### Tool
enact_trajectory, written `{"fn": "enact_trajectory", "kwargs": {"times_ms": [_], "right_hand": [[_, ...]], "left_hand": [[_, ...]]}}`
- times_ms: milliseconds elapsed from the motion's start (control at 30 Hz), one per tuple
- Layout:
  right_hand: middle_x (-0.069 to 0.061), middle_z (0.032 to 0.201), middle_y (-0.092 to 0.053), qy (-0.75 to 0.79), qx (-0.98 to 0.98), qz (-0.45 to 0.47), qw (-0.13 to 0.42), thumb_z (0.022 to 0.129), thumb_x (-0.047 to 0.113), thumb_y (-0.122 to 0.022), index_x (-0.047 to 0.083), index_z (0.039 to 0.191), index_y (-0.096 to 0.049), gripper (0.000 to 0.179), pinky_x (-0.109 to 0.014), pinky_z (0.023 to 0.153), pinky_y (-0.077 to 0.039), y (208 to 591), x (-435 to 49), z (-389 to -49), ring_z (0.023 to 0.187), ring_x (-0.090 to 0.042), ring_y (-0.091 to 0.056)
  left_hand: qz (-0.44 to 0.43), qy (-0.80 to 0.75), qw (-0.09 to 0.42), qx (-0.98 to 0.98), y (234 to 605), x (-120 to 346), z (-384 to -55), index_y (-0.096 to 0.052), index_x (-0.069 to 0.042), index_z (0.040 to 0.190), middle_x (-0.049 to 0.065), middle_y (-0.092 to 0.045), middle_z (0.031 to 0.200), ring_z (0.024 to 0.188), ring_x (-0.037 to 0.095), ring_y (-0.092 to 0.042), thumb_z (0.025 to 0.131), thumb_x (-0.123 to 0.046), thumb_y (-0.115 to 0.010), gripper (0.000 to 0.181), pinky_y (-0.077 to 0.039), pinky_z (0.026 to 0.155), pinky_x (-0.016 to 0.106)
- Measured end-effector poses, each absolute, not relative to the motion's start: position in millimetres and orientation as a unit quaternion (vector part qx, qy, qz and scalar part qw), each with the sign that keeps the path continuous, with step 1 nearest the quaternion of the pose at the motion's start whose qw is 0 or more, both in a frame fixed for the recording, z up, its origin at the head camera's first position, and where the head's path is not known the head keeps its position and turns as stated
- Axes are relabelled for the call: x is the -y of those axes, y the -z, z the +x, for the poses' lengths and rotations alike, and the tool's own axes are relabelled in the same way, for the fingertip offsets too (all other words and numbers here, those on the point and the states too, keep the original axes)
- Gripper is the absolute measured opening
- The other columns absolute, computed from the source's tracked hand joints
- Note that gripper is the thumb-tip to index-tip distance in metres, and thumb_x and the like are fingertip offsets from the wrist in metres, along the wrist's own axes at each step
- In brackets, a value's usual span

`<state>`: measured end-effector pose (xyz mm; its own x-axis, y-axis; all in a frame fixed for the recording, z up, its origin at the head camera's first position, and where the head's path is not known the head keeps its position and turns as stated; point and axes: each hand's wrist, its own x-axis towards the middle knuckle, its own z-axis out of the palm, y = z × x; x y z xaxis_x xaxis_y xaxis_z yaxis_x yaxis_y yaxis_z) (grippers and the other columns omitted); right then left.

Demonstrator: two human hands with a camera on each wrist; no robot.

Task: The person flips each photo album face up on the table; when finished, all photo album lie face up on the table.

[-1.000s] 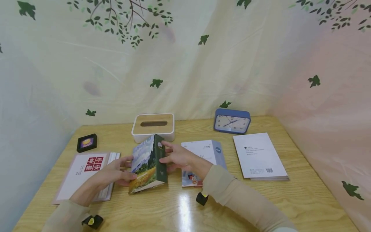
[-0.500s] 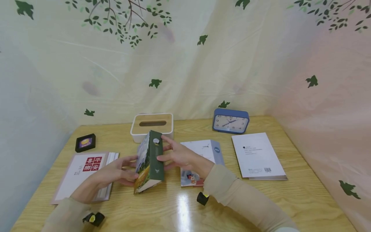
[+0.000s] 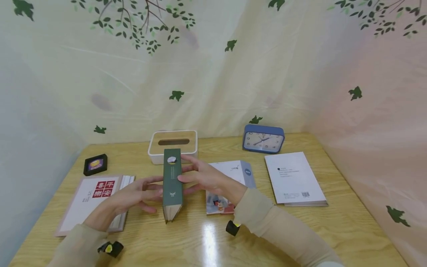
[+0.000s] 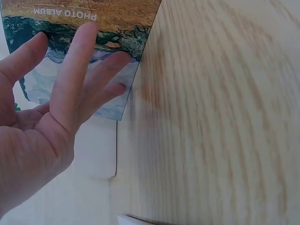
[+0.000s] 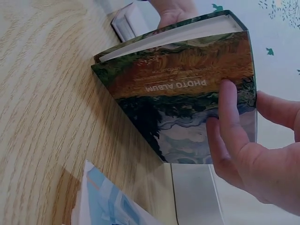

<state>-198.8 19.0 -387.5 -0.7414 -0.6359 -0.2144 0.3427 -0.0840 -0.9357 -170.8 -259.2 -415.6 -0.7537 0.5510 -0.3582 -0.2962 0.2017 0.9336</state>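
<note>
A thick photo album (image 3: 172, 178) stands with its dark green spine turned up toward me and its covers slightly spread at the lower end. Painted landscape covers with the words "PHOTO ALBUM" show in both wrist views. My right hand (image 3: 208, 180) holds it from the right, thumb on the spine edge and fingers against the cover (image 5: 187, 89). On the other side, my left hand (image 3: 133, 198) has its fingers spread and fairly straight, fingertips at or close to the opposite cover (image 4: 61, 40). Whether every left fingertip touches is unclear.
Left lies a white book with red characters (image 3: 76, 211), below a small black frame (image 3: 87, 164). Behind the album sits a tissue box (image 3: 156, 149). To the right are a blue-spined book (image 3: 230, 168), a white book (image 3: 297, 181) and a blue alarm clock (image 3: 263, 128).
The photo album has turned from showing its left-facing painted cover to showing its green spine, and stands more upright. Both hands stay on either side, the left now with fingers more spread.
</note>
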Motion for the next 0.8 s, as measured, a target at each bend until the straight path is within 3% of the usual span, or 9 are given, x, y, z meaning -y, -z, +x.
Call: {"fn": "enact_trajectory", "kwargs": {"times_ms": [367, 800], "right_hand": [[-0.020, 0.138, -0.046, 0.725, -0.584, -0.130, 0.342, 0.098, 0.004, -0.065, 0.022, 0.161, -0.029, 0.075, -0.052, 0.086, -0.058, 386.5, -18.2, -197.6, 0.109, -0.031, -0.063], [-0.018, 0.143, -0.042, 0.720, -0.595, -0.127, 0.335, 0.097, 0.006, -0.067, 0.024, 0.161, -0.030, 0.076, -0.054, 0.086, -0.058, 385.5, -17.5, -200.5, 0.115, -0.032, -0.062]], "left_hand": [[0.081, -0.636, 0.344, -0.686, 418.8, 260.5, -172.2, -0.011, 0.003, 0.160, 0.029, -0.044, 0.149, 0.123, 0.041, -0.058, 0.105, -0.021, -0.058, 0.076, -0.056, 0.089, 0.057], [0.095, -0.653, 0.344, -0.669, 417.6, 257.8, -177.9, -0.007, 0.004, 0.160, 0.019, -0.062, 0.133, 0.119, 0.034, -0.063, 0.111, -0.031, -0.043, 0.070, -0.056, 0.090, 0.056]]}}
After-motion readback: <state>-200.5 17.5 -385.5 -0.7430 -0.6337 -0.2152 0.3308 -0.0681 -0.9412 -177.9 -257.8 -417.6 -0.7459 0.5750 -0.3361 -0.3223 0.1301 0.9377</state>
